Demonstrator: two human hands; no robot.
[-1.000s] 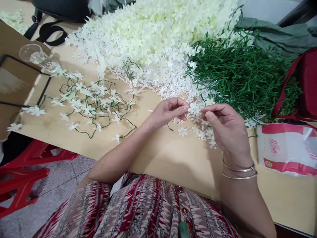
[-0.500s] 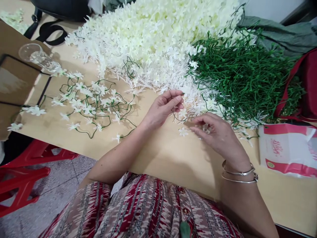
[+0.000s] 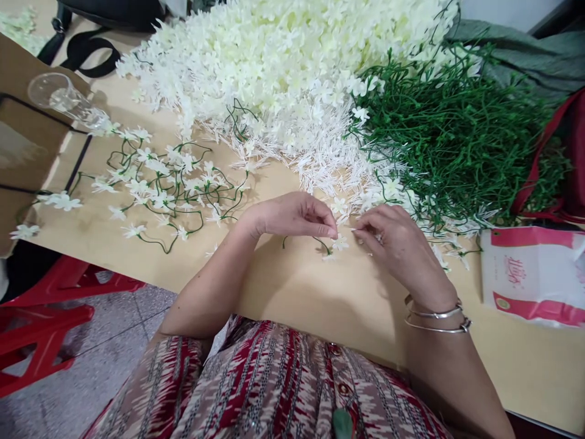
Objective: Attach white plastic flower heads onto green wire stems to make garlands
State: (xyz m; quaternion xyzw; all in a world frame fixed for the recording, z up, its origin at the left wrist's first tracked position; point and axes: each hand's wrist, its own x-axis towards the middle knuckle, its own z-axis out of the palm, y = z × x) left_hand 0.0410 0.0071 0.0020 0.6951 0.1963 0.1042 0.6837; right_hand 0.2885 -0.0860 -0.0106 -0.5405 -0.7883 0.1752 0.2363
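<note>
Left hand (image 3: pixel 299 216): thumb and fingertips drawn together right at a small white flower (image 3: pixel 339 244), on or just above the table (image 3: pixel 292 292), green stem (image 3: pixel 322 246) showing below; from my remote feed I can't tell if it's gripped. Right hand (image 3: pixel 402 250) just beside, fingers curled toward the thumb (contents hidden, I can't call it). I've got the blossom heap (image 3: pixel 283 67) beyond both hands, green stem pile (image 3: pixel 457 134) right of it, stemmed flowers (image 3: pixel 162 198) scattered left.
</note>
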